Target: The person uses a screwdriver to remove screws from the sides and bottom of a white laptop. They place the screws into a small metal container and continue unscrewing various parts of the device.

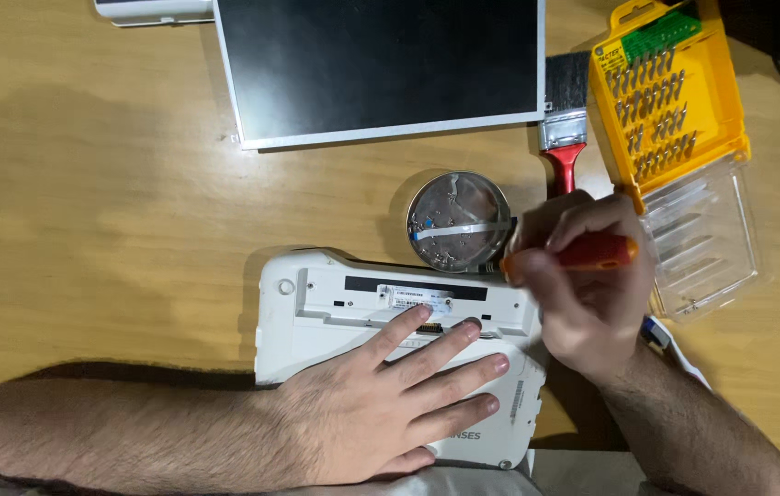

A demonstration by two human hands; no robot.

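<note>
White casing point(335, 317) lies back-up at the table's point(87, 211) near edge, directly below the viewer. Left hand point(381, 413) rests flat on it, fingers point(450, 340) spread and extended toward the label strip, pinning the casing down. Right hand point(583, 285) is closed around one orange-handled screwdriver point(592, 253), fingers curled tight on the grip; the tip is hidden near the casing's upper right corner, so contact with a screw cannot be confirmed.

Judged step: screw work along the casing's upper edge, with the casing held steady. The next move appears to call for seating the tip squarely in a screw head and keeping downward pressure from the left hand.

Count: one casing; one screwdriver in hand; one round metal dish point(459, 220) holding small screws and a flat ribbon, just above the casing; one dark screen panel point(381, 64); one red-handled brush point(566, 119); one yellow bit case point(670, 101), lid open.
</note>
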